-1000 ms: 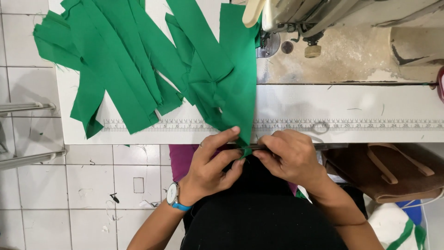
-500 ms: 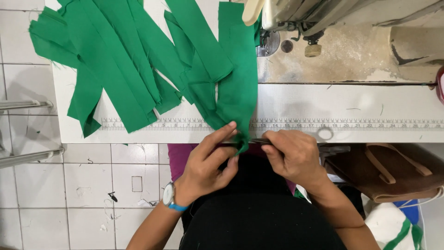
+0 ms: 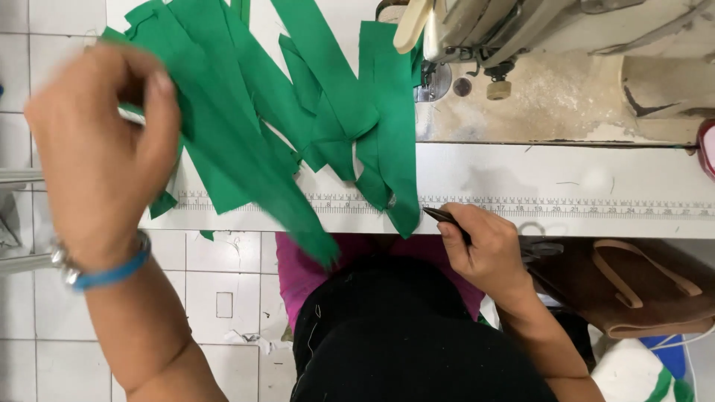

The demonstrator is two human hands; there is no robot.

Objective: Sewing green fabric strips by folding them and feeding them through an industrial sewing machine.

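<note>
1. Work in hand: a long green fabric strip point(image 3: 246, 171) is seen lifted off the pile of green fabric strips point(image 3: 335, 112). It is judged to be in the course of being drawn away from the rest, its lower end hanging blurred past the front edge of the white bench point(image 3: 596, 175).
2. Left hand point(image 3: 97, 149): it is raised close to the camera and blurred. Its grip is curled shut and is judged to be pinching the upper end of the long green fabric strip; the exact hold is hidden by the fingers.
3. Right hand point(image 3: 484, 249): it is held at the front edge of the bench. Its grip is pressed together around a small dark pointed tool point(image 3: 445, 217), whose tip is directed at the hanging end of another strip, just beside it.
4. Pile: the strips are fanned across the left part of the bench, next to the cream sewing machine point(image 3: 521, 30).
5. Markings: a white measuring scale with dark graduations point(image 3: 581, 208) is fixed along the front edge of the bench. No packages or signs are seen.
6. Surroundings: a brown leather bag point(image 3: 633, 286) is placed under the bench on the right, and a white tiled floor point(image 3: 223, 298) lies below. A wristwatch with a blue band point(image 3: 104, 272) is worn on the left wrist.
</note>
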